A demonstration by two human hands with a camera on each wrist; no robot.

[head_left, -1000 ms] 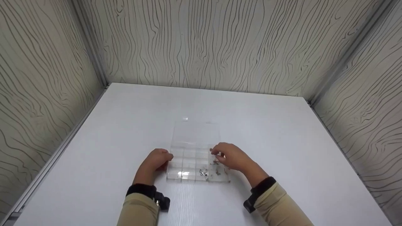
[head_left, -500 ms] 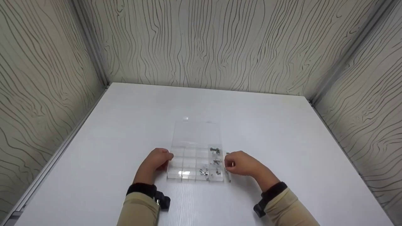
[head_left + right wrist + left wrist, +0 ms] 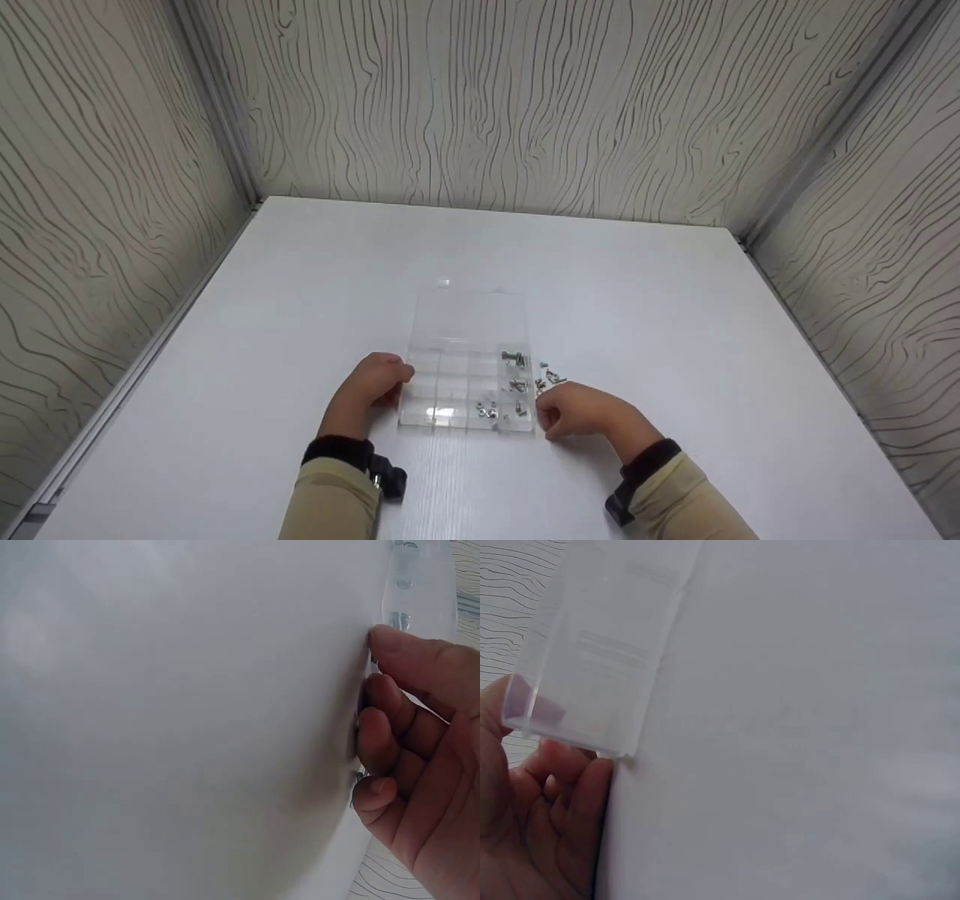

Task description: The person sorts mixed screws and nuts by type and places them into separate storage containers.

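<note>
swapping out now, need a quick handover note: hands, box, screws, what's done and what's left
Left hand holds the left edge of the clear compartment box, lid open.
Right hand, fingers curled, rests on the table at the box's right side; whether it holds a screw cannot be told.
Done: some screws in the right-hand compartments.
Left: loose screws lie on the table beside the box.

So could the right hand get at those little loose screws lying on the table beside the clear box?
Probably yes. The loose screws lie on the bare table just beyond the right hand, outside the clear box, with nothing between them. The left hand rests at the box's far side, out of the way.
</note>
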